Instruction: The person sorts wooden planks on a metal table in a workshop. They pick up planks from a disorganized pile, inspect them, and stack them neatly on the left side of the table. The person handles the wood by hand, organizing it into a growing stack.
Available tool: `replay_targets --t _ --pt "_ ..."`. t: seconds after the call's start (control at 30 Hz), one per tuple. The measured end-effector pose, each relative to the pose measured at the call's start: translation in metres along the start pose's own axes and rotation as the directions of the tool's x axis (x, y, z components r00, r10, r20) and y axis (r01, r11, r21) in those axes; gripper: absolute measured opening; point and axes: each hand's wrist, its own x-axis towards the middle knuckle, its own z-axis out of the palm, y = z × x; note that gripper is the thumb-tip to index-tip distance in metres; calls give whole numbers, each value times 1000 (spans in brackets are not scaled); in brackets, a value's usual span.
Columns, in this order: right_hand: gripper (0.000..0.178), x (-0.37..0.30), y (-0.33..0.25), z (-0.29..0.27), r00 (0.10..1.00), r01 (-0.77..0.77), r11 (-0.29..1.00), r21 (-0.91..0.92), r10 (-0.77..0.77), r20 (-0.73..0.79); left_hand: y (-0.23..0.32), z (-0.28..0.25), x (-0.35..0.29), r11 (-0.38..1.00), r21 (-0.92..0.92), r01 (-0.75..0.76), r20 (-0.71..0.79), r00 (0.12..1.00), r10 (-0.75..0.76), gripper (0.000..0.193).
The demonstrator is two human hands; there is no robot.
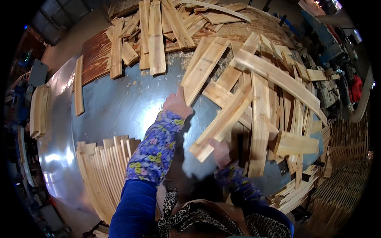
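Observation:
My left hand (177, 104) is at the near end of a pale wooden board (206, 67), its fingers along the left edge and the end corner. That board slants away to the upper right and lies against the loose pile. Closer to me, my right hand (221, 154) grips the near right edge of another wooden board (224, 119). This second board also slants up to the right, across other boards; part of the hand's grip is hidden under it. A broad curved board (278, 75) lies on top of the pile to the right.
A shiny metal table (119, 103) carries the wood. Upright slats (109, 162) stand in a row at the near left. More boards (156, 39) are heaped at the far side on a worn brown panel (93, 53). Slat stacks (337, 186) and machinery (325, 43) stand at right.

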Motion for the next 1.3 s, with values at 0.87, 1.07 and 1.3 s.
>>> replay_targets --t 0.87,1.07,1.3 --pt "83 -279 120 62 654 516 28 -856 632 415 -181 182 -495 977 -128 -169 -331 936 119 52" --pt "43 -217 63 2 676 709 -188 -680 -94 731 -194 198 -492 992 115 -49 -488 867 100 59" --pt "101 -170 2 -85 981 -34 -367 -930 -190 39 -207 187 -487 992 7 -125 -428 896 116 48"
